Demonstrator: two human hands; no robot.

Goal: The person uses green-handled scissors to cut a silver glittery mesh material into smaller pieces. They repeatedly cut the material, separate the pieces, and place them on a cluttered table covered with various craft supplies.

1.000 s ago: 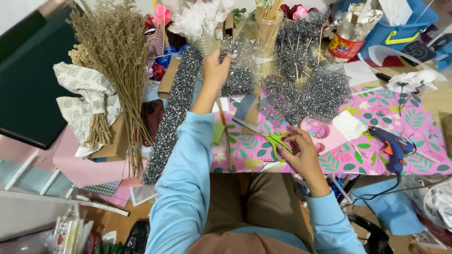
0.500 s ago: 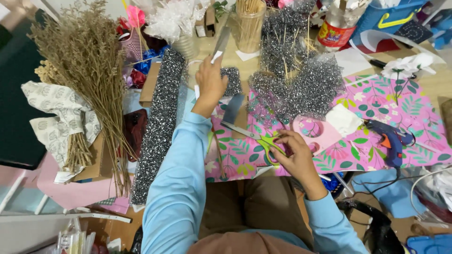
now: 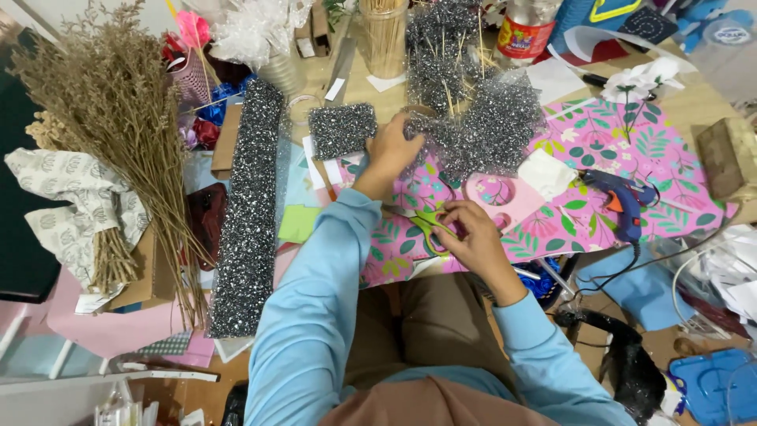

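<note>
Hands point(image 3: 394, 150) on glitter sheet point(image 3: 473, 130), scissors point(image 3: 430, 225)

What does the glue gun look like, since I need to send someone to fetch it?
On the pink floral paper, toward its right end, lies the glue gun. It is the only blue tool with an orange trigger, and a dark cord trails off it.

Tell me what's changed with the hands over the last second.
The left hand has drawn back from the far side of the table, where it reached toward the jar of sticks, and now rests on the silver glitter sheets nearer the body. Whether it grips anything is unclear. The right hand has stayed on the green scissors over the pink floral paper. The blue glue gun has not moved.
</note>
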